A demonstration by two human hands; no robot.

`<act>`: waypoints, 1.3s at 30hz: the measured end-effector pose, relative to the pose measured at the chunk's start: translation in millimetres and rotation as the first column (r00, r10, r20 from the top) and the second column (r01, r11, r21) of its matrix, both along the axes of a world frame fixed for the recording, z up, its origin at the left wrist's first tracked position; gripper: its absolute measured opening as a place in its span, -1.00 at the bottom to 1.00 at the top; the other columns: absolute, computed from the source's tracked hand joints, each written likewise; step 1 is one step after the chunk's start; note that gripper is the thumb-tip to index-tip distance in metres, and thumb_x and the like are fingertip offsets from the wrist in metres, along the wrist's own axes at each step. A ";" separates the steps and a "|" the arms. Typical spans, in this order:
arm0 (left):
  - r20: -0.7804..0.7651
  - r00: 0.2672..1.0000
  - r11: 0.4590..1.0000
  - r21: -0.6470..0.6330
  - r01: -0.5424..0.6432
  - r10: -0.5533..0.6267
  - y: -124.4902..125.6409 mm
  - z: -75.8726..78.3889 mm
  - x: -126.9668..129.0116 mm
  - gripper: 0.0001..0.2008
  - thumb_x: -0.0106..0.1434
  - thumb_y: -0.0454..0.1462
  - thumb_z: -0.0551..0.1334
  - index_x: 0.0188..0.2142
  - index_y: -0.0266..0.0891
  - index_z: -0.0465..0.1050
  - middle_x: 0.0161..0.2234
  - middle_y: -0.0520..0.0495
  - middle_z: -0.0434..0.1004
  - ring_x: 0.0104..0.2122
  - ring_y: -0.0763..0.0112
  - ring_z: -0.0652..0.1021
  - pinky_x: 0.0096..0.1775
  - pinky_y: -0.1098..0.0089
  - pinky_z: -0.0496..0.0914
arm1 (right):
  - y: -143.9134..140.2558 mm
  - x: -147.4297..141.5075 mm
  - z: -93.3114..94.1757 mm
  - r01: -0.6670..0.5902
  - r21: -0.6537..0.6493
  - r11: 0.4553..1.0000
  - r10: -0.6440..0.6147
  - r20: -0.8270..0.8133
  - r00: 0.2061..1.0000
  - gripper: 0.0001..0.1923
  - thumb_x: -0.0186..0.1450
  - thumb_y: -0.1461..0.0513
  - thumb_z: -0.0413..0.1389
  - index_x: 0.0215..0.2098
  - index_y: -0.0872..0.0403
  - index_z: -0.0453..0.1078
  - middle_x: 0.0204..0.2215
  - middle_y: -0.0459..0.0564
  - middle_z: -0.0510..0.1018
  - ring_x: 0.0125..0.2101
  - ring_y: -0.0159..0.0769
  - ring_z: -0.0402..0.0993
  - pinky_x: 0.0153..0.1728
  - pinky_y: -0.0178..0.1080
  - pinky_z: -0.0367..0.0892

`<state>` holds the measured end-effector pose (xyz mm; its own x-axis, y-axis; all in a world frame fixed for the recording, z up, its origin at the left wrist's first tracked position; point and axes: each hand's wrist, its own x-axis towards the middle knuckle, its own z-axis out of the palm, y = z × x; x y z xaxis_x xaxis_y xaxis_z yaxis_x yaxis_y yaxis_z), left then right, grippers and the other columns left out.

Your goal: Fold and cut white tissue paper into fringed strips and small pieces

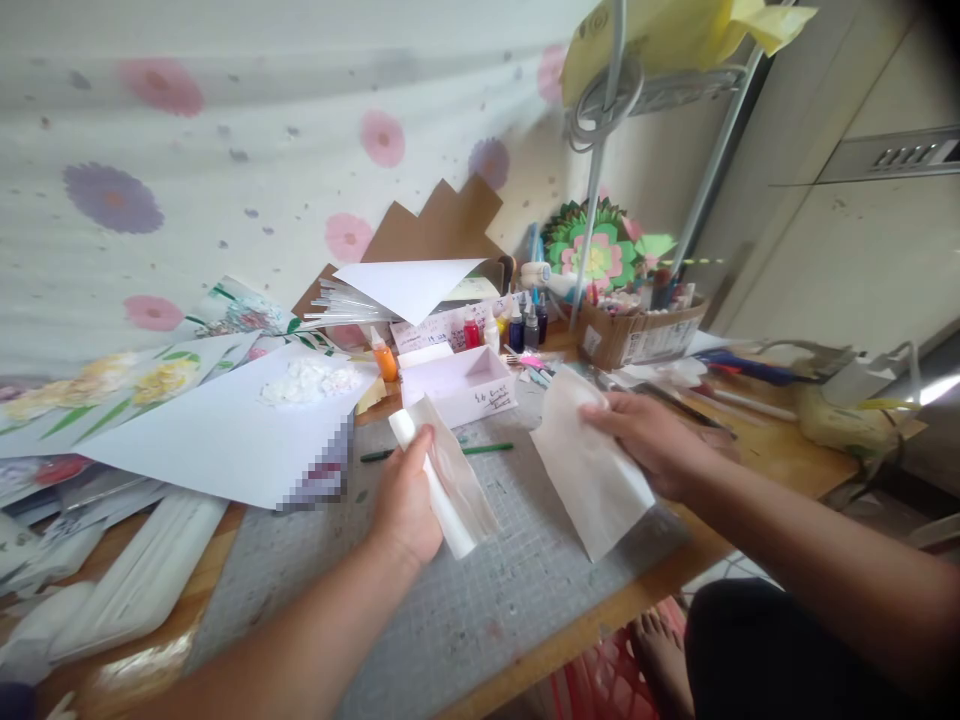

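Both forearms are extended over the grey cutting mat point(480, 600). The left hand point(405, 500) is wrapped closed around a roll of thin whitish paper point(442, 490); the thumb is laid along the roll, which is angled from upper left to lower right, with a loose translucent flap hanging off its right side. The right hand point(652, 440) is pinched closed on the upper edge of a separate cut sheet point(592, 470) of the same pale paper, thumb on top, fingers hidden beneath. The sheet is held just above the mat, its lower corner pointing toward the table edge. Roll and sheet are apart, side by side at mat centre.

A green pencil point(480, 450) is seen lying on the mat between the hands, partly hidden by the roll. A small white box point(461, 385) is placed just behind; handwriting is present on its front wall but cannot be read. Printed labels on the cardboard box point(637, 335) are too blurred to read. Text on the small dye bottles point(510, 325) is likewise illegible. One patch by the large white sheet point(217, 430) is pixelated. The person's elbows are cut off by the frame.
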<state>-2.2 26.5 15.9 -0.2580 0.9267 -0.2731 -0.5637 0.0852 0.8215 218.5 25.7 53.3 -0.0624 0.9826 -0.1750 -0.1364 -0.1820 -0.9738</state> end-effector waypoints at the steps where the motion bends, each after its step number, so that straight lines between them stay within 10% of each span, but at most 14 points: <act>1: 0.005 1.000 1.000 -0.006 0.014 -0.014 -0.1 -0.3 -0.6 -0.81 0.11 -0.28 0.23 -0.26 -0.29 0.46 -0.47 -0.02 0.54 -0.55 0.43 0.53 -0.49 0.45 0.42 | -1.9 -5.5 1.0 -0.034 -0.024 0.999 0.033 -0.017 0.999 -0.88 0.11 0.22 0.17 -0.52 0.10 0.36 -0.67 -0.03 0.52 -0.67 -0.29 0.44 -0.62 -0.28 0.36; 5: 0.025 0.999 0.999 -0.026 0.036 -0.036 -1.1 -1.4 -0.9 -0.81 0.09 -0.28 0.24 -0.26 -0.29 0.46 -0.50 0.00 0.53 -0.56 0.44 0.52 -0.51 0.45 0.41 | -6.4 -16.7 -0.4 -0.144 -0.001 0.990 0.143 -0.075 0.987 -0.83 0.11 0.15 0.16 -0.44 0.12 0.38 -0.59 -0.03 0.54 -0.59 -0.30 0.47 -0.51 -0.26 0.38; 8: 0.050 0.996 0.997 0.001 0.074 -0.074 -2.5 -0.3 0.9 -0.77 0.10 -0.29 0.23 -0.22 -0.30 0.45 -0.40 -0.08 0.57 -0.46 0.37 0.56 -0.41 0.39 0.45 | 1.2 -14.7 -14.7 -0.174 0.079 0.982 0.156 0.200 0.967 -0.79 0.15 0.12 0.11 -0.42 0.12 0.39 -0.59 -0.06 0.52 -0.58 -0.31 0.44 -0.53 -0.29 0.32; 11: 0.027 0.996 0.997 0.014 0.080 -0.080 -4.0 1.5 2.8 -0.74 0.10 -0.28 0.23 -0.18 -0.31 0.44 -0.34 -0.13 0.57 -0.42 0.32 0.57 -0.36 0.33 0.47 | 12.8 -8.4 -27.9 -0.205 0.192 0.960 0.022 0.676 0.736 -0.78 0.14 0.14 0.12 -0.32 0.12 0.43 -0.56 -0.07 0.49 -0.56 -0.31 0.39 -0.53 -0.29 0.25; 14: -0.010 0.997 0.996 0.021 0.081 -0.081 -6.6 2.8 5.0 -0.72 0.09 -0.26 0.25 -0.18 -0.32 0.43 -0.32 -0.14 0.57 -0.40 0.30 0.57 -0.34 0.31 0.47 | 13.9 -9.1 -24.2 -0.216 0.403 0.889 -0.230 0.802 0.552 -0.66 0.17 0.14 0.10 -0.13 0.12 0.40 -0.37 0.01 0.50 -0.41 -0.27 0.40 -0.39 -0.26 0.26; 21: -0.022 0.984 0.982 0.068 0.176 -0.175 -24.5 5.8 16.3 -0.67 0.09 -0.20 0.27 -0.17 -0.31 0.39 -0.35 -0.13 0.57 -0.42 0.32 0.56 -0.34 0.32 0.45 | -20.3 -58.8 1.1 -0.382 0.329 0.864 0.068 0.675 0.734 -0.65 0.21 0.03 0.02 -0.24 0.12 0.40 -0.43 -0.02 0.51 -0.44 -0.32 0.39 -0.45 -0.32 0.22; 26: 0.080 0.965 0.966 0.093 0.242 -0.249 -26.3 4.7 16.6 -0.67 0.11 -0.20 0.26 -0.13 -0.25 0.39 -0.29 -0.10 0.57 -0.30 0.29 0.56 -0.20 0.30 0.43 | -15.0 -76.9 -4.1 -0.339 0.330 0.881 -0.028 0.751 0.659 -0.76 0.17 0.17 0.06 -0.61 0.09 0.26 -0.67 -0.15 0.31 -0.59 -0.40 0.20 -0.57 -0.34 0.05; 31: 0.327 0.803 0.858 0.052 0.511 -0.498 -19.2 4.5 9.9 -0.52 0.16 -0.01 0.14 -0.06 -0.29 0.39 -0.22 -0.19 0.57 -0.19 0.16 0.54 -0.10 0.21 0.38 | -10.2 -66.1 5.2 -0.201 0.343 0.917 -0.028 0.560 0.828 -0.76 0.21 0.15 -0.01 -0.57 0.08 0.22 -0.64 -0.15 0.29 -0.60 -0.40 0.21 -0.58 -0.35 0.10; 39: 0.294 0.849 0.896 0.065 0.440 -0.439 -16.2 -0.6 4.9 -0.57 0.11 -0.09 0.23 -0.07 -0.28 0.40 -0.20 -0.17 0.56 -0.19 0.20 0.54 -0.10 0.23 0.38 | -16.4 -39.5 17.4 -0.064 0.300 0.952 -0.072 0.419 0.905 -0.73 0.19 0.06 0.04 -0.53 0.05 0.21 -0.65 -0.18 0.27 -0.68 -0.46 0.18 -0.70 -0.40 0.07</act>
<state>2.7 10.2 15.3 0.2683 0.9230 -0.2758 -0.6809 0.3842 0.6235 179.0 9.3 70.7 -0.0454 0.9918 0.1191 0.2975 0.1272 -0.9462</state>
